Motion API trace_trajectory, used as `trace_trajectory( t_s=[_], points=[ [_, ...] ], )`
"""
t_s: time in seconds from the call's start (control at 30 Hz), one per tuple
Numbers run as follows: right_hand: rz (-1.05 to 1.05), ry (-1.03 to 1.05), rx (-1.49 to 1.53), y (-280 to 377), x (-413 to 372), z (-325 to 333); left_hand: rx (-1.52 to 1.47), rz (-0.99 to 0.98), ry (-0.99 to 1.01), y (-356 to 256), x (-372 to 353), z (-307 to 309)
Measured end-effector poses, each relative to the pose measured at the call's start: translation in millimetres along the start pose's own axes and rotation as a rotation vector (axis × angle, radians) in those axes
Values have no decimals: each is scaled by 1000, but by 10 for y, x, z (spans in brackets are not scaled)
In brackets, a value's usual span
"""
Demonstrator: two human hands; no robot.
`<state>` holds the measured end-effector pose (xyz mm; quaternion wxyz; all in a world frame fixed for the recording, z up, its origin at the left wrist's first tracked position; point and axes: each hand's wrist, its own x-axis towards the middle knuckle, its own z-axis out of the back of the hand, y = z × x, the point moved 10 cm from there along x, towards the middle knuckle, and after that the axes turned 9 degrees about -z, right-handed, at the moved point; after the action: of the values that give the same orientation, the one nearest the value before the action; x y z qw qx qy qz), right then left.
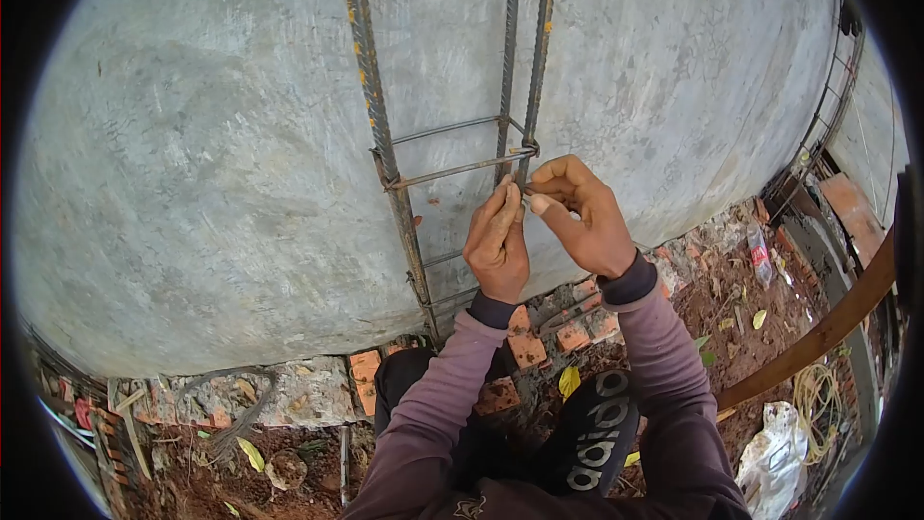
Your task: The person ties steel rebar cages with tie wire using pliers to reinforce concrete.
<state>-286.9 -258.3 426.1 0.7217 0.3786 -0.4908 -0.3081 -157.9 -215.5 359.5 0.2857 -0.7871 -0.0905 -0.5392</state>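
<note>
A cage of vertical rusty rebar (373,106) with horizontal stirrups (452,171) stands against a grey concrete wall (192,154). My left hand (497,243) and my right hand (582,212) meet at the right-hand bar (535,48), just below the stirrup corner. Both hands pinch a thin tie wire (525,191) at that joint, fingers closed around it. The wire is mostly hidden by my fingers. Purple sleeves cover both forearms.
Broken red bricks (525,347) and rubble lie on red soil below the cage. A bundle of dark wire (245,404) lies at the lower left. A curved brown plank (818,332), a white bag (775,457) and coiled cord (816,390) sit at the right.
</note>
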Motion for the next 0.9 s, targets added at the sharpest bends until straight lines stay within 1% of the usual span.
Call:
trace_trajectory(
  t_s=[0.07,0.13,0.17,0.2,0.27,0.33,0.4,0.47,0.57,0.6,0.67,0.7,0.8,0.83,0.9],
  points=[
    [62,29,-238,36,-34,-103,5,-3,26,3,-8,-23],
    [139,-70,-261,-23,-68,-100,13,-20,78,6,-5,-24],
    [198,-115,-271,18,-112,-100,-31,-13,64,43,-15,-14],
    [260,-157,-282,75,-152,-99,-135,116,56,163,-38,-1],
    [319,-205,-303,74,-188,-93,-339,381,39,363,-110,19],
    [352,-226,-344,98,-204,-89,-502,548,21,417,-83,-34],
    [354,-222,-400,137,-207,-95,-597,659,26,496,-76,-77],
    [398,-251,-445,157,-241,-114,-631,719,56,565,-99,-121],
    [444,-299,-456,173,-282,-137,-679,779,-5,498,-105,-178],
    [454,-316,-451,182,-299,-134,-703,806,42,514,-107,-218],
    [335,-294,-467,149,-284,-115,-741,886,149,574,-141,-222],
    [276,-270,-467,130,-268,-123,-696,882,182,561,-116,-207],
    [303,-276,-372,169,-268,-106,-636,890,280,581,-66,-196],
    [330,-296,-389,162,-260,-95,-591,882,321,600,-36,-198],
    [214,-260,-268,39,-176,-62,-540,858,418,627,10,-213]
  ],
)
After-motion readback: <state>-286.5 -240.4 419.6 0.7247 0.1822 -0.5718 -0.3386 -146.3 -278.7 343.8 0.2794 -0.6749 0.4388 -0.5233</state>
